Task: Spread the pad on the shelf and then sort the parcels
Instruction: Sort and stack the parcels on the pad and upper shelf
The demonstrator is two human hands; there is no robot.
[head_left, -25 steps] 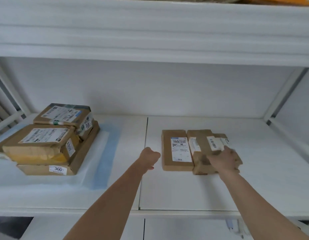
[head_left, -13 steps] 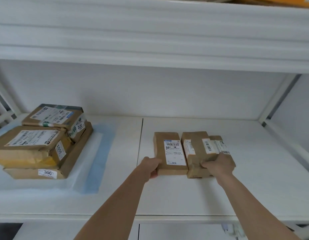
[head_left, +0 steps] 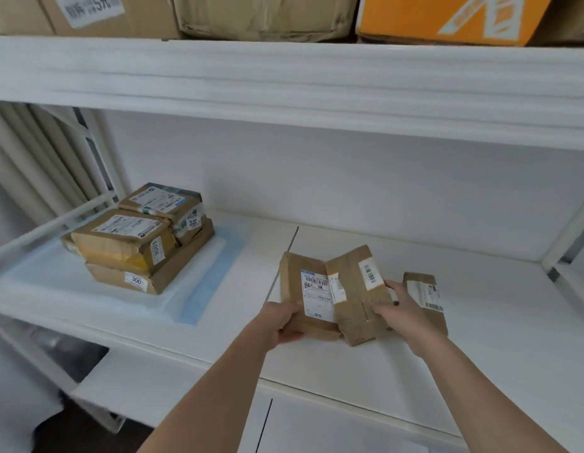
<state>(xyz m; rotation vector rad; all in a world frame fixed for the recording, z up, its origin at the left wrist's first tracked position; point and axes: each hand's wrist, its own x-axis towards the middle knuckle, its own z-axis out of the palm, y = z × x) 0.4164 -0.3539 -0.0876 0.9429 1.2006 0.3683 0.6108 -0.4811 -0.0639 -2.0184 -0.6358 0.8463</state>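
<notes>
A white pad with a blue edge lies spread on the left of the white shelf. A stack of three brown parcels rests on the pad. Mid-shelf, my left hand grips the near end of a flat brown parcel with a white label. My right hand holds a second brown parcel, tilted and raised beside the first. A third small parcel lies on the shelf just right of my right hand, partly hidden by it.
The shelf above carries cardboard boxes and an orange box. A white upright post stands at the shelf's right end, rails at the left. A lower shelf board lies below.
Both hands closed on the two middle parcels and lifted them, tilting them apart. The third parcel stayed on the shelf. The camera view shifted right and up.
</notes>
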